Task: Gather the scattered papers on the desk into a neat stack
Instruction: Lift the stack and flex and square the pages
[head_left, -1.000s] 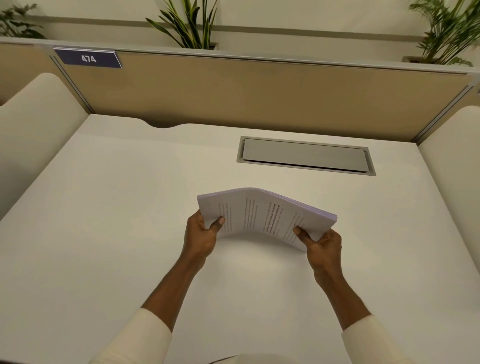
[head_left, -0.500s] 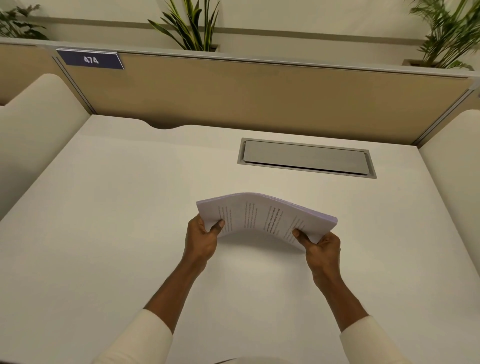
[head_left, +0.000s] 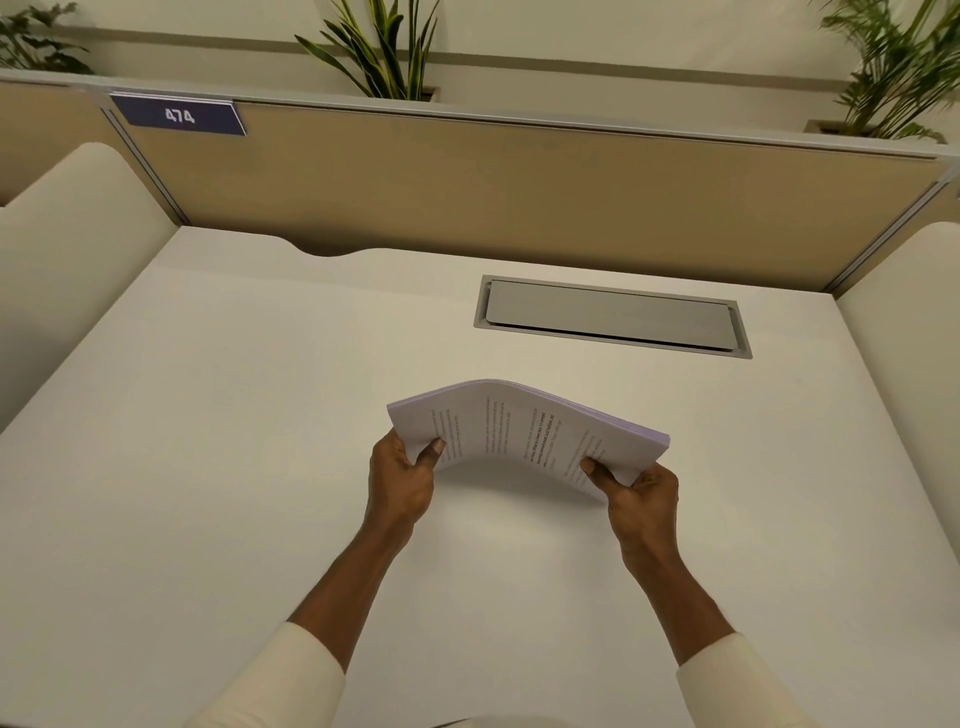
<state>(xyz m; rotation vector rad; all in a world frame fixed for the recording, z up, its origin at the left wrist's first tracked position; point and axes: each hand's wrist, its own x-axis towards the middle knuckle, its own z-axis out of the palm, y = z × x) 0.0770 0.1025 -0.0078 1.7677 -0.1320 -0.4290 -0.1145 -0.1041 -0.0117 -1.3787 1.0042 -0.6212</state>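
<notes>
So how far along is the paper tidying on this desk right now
Gathering looks done: no loose sheets show on the white desk. The left hand and right hand grip one bowed stack of white printed papers at its near corners, lifted off the surface. Left: squaring its edges and laying it flat.

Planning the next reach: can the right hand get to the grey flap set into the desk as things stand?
Probably not yet: the right hand is shut on the paper stack, as is the left hand. The desk up to the grey flap looks bare.
</notes>
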